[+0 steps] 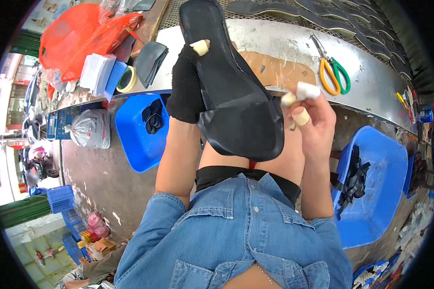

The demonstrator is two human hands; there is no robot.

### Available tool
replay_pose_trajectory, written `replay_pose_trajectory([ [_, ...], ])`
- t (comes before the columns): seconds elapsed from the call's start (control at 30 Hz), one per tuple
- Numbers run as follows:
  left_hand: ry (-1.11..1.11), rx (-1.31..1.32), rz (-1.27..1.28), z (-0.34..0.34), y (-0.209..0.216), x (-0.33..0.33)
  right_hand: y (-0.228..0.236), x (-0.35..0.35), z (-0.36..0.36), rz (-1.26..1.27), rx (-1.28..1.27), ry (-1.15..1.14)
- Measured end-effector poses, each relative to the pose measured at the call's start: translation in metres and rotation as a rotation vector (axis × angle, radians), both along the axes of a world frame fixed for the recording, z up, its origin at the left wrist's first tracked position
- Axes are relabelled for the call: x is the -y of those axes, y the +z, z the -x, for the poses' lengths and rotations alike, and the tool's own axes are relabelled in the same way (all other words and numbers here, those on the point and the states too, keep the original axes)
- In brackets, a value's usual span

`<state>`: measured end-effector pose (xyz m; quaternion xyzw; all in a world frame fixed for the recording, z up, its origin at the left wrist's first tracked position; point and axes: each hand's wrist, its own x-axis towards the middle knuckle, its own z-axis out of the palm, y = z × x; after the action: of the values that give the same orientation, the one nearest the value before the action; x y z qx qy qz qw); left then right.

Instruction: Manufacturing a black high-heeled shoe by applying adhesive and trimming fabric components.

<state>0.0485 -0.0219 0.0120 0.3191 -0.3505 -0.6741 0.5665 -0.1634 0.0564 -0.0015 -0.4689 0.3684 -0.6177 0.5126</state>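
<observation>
A black slide sandal [236, 79] is held up over my lap with its wide strap [243, 130] toward me. My left hand [185, 89], in a black fingerless glove, grips it from the left. The wrapped thumb lies on the footbed, and the other fingers are hidden behind the sole. Just right of the strap is my right hand [313, 118], with white and beige wraps on its fingertips. Its fingers are loosely bent and apart, with nothing plainly held; slight blur softens them. Beyond the sandal, a brown sheet [279, 70] lies on the metal bench [260, 36].
Scissors with yellow and green handles [332, 74] lie on the bench at right. Blue tubs [128, 130] [381, 178] with black pieces stand on both sides. A red plastic bag [82, 36], tape roll [127, 79] and dark sheets [152, 62] sit at left. Soles [318, 19] line the mesh behind.
</observation>
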Motion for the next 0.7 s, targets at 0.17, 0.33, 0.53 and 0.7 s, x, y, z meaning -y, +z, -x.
replay_pose_trajectory([
  [0.17, -0.098, -0.005, -0.129, 0.018, 0.007, -0.007, 0.000, 0.014, 0.002, -0.155, -0.276, 0.168],
  [0.33, -0.240, -0.018, -0.081, 0.014, 0.009, -0.005, 0.007, 0.022, 0.007, -0.216, -0.097, 0.347],
  [0.53, -0.164, -0.143, -0.249, 0.026, -0.008, -0.001, 0.019, 0.037, 0.012, 0.389, -0.745, -0.389],
  [0.7, -0.242, -0.257, -0.198, 0.028, -0.019, -0.009, 0.034, 0.038, 0.011, 0.528, -0.733, -0.187],
])
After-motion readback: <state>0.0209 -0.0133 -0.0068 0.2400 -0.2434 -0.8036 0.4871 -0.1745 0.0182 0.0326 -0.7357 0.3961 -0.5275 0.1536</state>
